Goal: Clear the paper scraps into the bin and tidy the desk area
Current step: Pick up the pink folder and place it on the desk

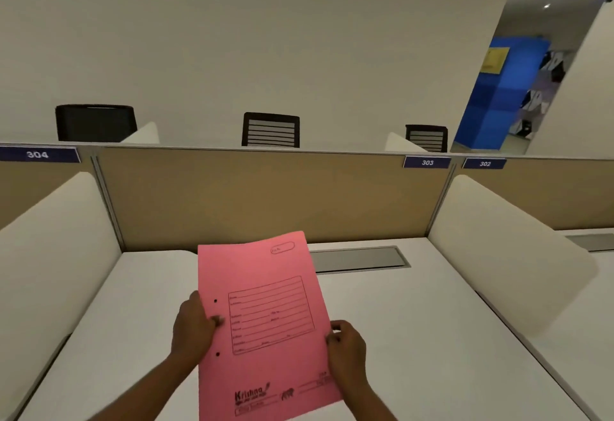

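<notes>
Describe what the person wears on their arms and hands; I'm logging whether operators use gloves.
No gloves: the left hand and the right hand are bare, with no rings, watch or bands visible. Both forearms are bare too, as far as the bottom edge of the picture; no sleeve shows.

Head view, down over desk

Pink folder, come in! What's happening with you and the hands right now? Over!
Left hand and right hand gripping pink folder by its side edges, above the white desk. No scraps or bin in view. Nothing blocking.
</notes>
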Demonstrator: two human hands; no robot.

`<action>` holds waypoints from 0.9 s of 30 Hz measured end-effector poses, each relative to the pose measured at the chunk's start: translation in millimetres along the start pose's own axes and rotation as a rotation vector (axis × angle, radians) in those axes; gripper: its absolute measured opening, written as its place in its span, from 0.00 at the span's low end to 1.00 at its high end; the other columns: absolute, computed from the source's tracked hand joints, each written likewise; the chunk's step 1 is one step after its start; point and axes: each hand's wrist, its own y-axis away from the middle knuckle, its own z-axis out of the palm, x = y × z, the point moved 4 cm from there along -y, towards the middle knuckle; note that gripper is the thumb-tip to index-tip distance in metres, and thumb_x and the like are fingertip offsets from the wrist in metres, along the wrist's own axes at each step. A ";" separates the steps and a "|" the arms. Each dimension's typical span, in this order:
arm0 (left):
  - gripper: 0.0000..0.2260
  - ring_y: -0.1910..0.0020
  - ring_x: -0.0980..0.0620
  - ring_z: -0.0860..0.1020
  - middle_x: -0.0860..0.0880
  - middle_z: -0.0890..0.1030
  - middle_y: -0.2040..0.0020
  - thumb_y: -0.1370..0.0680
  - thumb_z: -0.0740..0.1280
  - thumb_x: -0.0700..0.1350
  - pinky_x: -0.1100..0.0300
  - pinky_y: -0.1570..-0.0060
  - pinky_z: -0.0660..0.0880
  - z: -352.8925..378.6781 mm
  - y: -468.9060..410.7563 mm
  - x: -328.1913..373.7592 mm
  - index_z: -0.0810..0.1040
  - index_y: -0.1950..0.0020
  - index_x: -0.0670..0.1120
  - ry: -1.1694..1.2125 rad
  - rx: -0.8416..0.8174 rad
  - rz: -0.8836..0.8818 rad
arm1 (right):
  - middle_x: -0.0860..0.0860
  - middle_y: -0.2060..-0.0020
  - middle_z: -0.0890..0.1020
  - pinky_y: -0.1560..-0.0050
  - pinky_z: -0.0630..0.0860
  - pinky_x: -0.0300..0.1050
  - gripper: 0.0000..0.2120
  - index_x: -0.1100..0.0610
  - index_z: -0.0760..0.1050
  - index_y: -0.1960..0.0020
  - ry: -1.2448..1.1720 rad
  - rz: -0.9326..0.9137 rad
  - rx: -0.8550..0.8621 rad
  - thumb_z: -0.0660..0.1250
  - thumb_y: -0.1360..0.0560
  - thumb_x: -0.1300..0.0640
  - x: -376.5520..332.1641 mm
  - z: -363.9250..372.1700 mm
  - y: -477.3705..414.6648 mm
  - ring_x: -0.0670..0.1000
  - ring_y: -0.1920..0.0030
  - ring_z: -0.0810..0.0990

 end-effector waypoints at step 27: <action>0.20 0.49 0.48 0.77 0.43 0.74 0.44 0.23 0.65 0.45 0.55 0.51 0.76 273.8 -342.9 -163.7 0.62 0.35 0.42 -0.597 -0.246 -0.103 | 0.53 0.63 0.81 0.64 0.71 0.43 0.06 0.57 0.72 0.64 0.326 0.152 -0.210 0.62 0.28 0.61 95.8 242.0 -380.1 0.55 0.61 0.79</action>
